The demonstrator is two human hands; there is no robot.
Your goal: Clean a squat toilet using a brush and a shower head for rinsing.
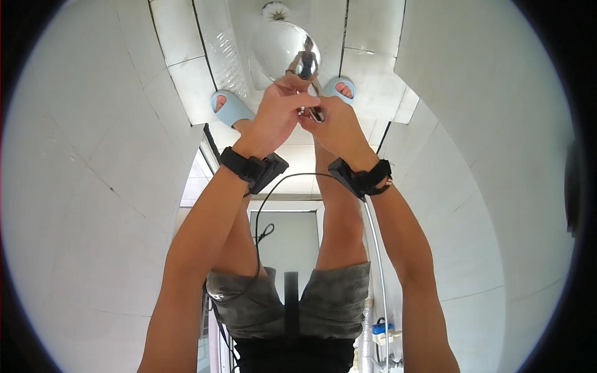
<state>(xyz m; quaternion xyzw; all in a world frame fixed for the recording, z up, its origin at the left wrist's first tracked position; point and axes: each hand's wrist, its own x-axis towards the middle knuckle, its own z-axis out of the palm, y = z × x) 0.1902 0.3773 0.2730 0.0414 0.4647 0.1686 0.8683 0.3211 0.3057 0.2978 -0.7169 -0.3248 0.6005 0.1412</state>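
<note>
Both my hands meet over the floor, close around the narrow lower end of a round, mirror-bright chrome shower head [287, 53], which reflects a small figure. My left hand [280, 115] is closed, its thumb and fingers pinching at the neck. Opposite it, my right hand [336, 121] is closed with its fingers curled around the shiny handle [318, 114]. Fingers hide most of the grip and whatever joins there. A pale hose [377, 230] runs up behind my right forearm; its upper end is hidden.
Beneath the hands lies a white squat toilet [239, 56] with a drain hole [274, 10]. My feet in light blue slippers [231, 109] stand on either side. White walls close in left and right. A black cable [292, 176] loops between the wrist straps. A door [289, 239] stands behind.
</note>
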